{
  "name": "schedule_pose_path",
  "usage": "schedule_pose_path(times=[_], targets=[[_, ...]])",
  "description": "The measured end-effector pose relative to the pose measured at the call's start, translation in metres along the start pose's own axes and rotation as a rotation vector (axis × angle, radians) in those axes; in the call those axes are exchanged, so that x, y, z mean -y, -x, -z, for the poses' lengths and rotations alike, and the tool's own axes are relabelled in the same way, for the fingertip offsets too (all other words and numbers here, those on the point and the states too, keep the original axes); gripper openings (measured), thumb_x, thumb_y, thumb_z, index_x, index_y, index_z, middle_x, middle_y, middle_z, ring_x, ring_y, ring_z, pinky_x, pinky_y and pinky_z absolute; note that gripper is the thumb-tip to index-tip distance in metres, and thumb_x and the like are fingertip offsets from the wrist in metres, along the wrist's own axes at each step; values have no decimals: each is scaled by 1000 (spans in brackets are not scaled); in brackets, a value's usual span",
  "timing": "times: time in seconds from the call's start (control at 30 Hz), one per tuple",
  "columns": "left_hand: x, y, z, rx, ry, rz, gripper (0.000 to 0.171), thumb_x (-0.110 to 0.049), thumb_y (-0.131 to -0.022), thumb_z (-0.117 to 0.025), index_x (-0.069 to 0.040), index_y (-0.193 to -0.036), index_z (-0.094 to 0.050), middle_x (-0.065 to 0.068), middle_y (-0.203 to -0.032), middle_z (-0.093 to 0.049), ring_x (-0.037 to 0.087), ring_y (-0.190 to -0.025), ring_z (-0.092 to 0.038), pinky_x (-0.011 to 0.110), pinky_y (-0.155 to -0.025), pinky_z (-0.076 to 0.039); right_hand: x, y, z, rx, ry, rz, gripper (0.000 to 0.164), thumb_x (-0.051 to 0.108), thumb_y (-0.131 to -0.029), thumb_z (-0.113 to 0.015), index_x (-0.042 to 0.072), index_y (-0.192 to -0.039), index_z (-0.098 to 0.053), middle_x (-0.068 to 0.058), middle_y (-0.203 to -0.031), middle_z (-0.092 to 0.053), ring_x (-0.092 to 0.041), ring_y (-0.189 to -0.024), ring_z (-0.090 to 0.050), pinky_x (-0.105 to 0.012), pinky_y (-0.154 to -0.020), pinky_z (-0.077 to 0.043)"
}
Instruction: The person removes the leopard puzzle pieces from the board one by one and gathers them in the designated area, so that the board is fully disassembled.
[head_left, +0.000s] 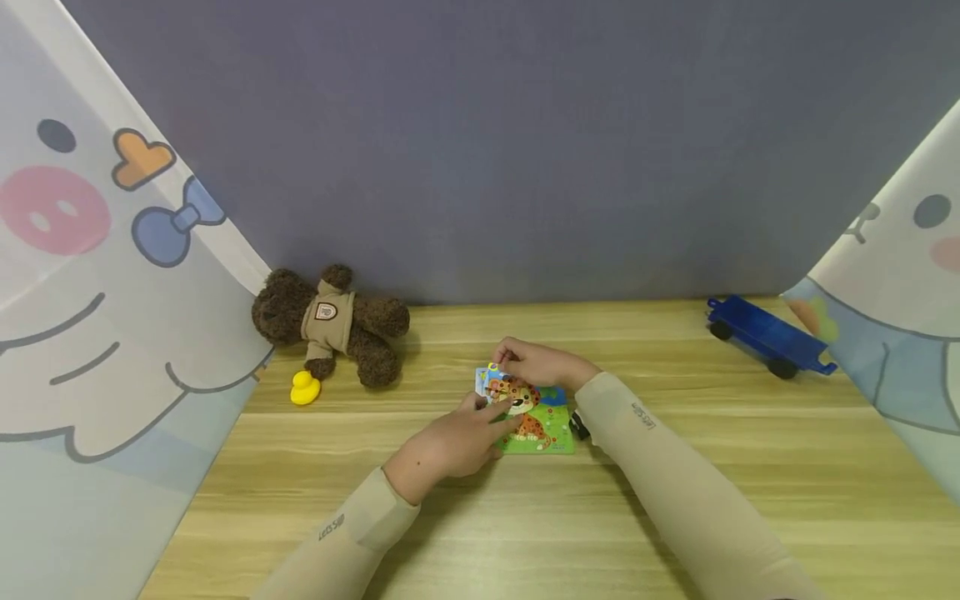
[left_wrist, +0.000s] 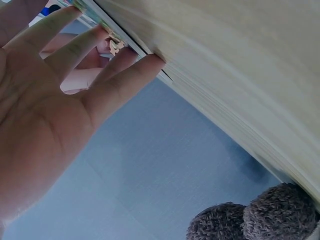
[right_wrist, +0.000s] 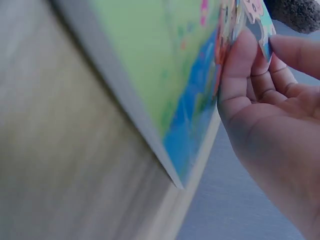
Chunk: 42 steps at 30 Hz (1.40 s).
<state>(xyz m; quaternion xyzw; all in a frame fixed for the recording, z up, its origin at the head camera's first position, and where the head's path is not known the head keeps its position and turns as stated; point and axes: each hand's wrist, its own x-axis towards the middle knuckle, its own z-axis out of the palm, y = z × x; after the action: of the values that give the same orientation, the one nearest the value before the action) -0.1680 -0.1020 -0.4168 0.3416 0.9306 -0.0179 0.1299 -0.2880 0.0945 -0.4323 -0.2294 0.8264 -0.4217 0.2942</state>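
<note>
A jigsaw puzzle board (head_left: 557,427) with a spotted leopard cub on green and blue lies on the wooden table. My left hand (head_left: 459,435) rests on its left side, fingers spread and nearly straight across the picture; in the left wrist view, the fingertips (left_wrist: 156,61) touch the board at its edge. Over the upper left corner is my right hand (head_left: 542,365). Its thumb and fingers pinch a thin puzzle piece (right_wrist: 266,37), seen in the right wrist view, standing tilted above the board. The fingers hide part of the piece.
A brown teddy bear (head_left: 330,321) lies at the back left, a yellow rubber duck (head_left: 304,388) beside it. At the back right stands a blue toy wagon (head_left: 768,333). A small black object (head_left: 577,425) sits by the board's right edge, partly behind the right sleeve.
</note>
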Motion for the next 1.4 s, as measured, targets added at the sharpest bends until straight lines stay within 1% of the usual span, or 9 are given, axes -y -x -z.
schedule_pose_path(times=[0.27, 0.4, 0.53, 0.63, 0.7, 0.87, 1.07, 1.23, 1.4], targets=[[-1, 0, 3, 0, 9, 9, 58, -36, -108, -64, -30, -163, -48, 2, -174, -39, 26, -132, -47, 29, -90, -60, 8, 6, 3, -4, 8, -15, 19, 19, -117, -41, 10, -129, -54, -13, -122, -58, -21, -94, -59, -31, -77, -53], [-1, 1, 2, -1, 22, 5, 58, -35, -108, -65, -30, -163, -48, 2, -175, -39, 28, -135, -47, 31, -92, -61, 4, 7, 5, -10, -11, -28, 20, 20, -117, -42, 9, -129, -54, -13, -121, -58, -22, -95, -63, -32, -78, -55], [-2, 2, 2, -3, 37, 4, 58, -34, -108, -65, -30, -163, -48, 2, -175, -38, 30, -138, -47, 31, -92, -62, 2, 10, 9, -27, -43, -28, 22, 21, -117, -44, 9, -130, -55, -14, -124, -59, -24, -105, -68, -36, -90, -62], [-2, 3, 3, -8, 43, 3, 58, -34, -107, -65, -30, -162, -49, 3, -175, -39, 29, -137, -47, 30, -91, -62, 2, 15, 13, -39, -59, -7, 23, 21, -117, -44, 7, -131, -55, -16, -126, -58, -27, -110, -69, -40, -99, -63], [-2, 3, 3, -8, 44, 2, 57, -33, -108, -65, -30, -162, -49, 3, -175, -39, 29, -136, -47, 28, -89, -62, 1, 19, 17, -44, -72, 6, 24, 21, -117, -43, 5, -132, -54, -17, -126, -57, -28, -110, -69, -42, -101, -62], [-2, 3, 3, -5, 43, 2, 58, -34, -108, -64, -30, -163, -48, 3, -175, -38, 28, -135, -47, 27, -87, -62, -6, 30, 28, -62, -102, 9, 25, 21, -117, -42, 3, -131, -53, -15, -122, -54, -28, -107, -68, -44, -102, -63], [-2, 4, 4, 5, 51, 11, 58, -34, -108, -64, -30, -163, -47, 2, -176, -36, 31, -140, -45, 32, -93, -63, -19, 47, 40, -97, -106, 0, 27, 20, -117, -43, 0, -132, -54, -15, -119, -55, -23, -105, -63, -43, -100, -63], [-1, 4, 5, 6, 47, 10, 58, -34, -108, -65, -31, -163, -48, 1, -176, -36, 30, -141, -46, 33, -94, -63, -31, 61, 49, -123, -106, -37, 30, 20, -116, -45, -3, -134, -52, -16, -118, -53, -22, -99, -60, -41, -95, -65], [0, 5, 4, -8, 22, -4, 58, -37, -108, -64, -32, -163, -48, 1, -175, -37, 29, -141, -48, 38, -104, -59, -46, 73, 56, -133, -103, -85, 32, 18, -116, -43, -5, -136, -52, -18, -119, -54, -23, -95, -65, -38, -90, -66]])
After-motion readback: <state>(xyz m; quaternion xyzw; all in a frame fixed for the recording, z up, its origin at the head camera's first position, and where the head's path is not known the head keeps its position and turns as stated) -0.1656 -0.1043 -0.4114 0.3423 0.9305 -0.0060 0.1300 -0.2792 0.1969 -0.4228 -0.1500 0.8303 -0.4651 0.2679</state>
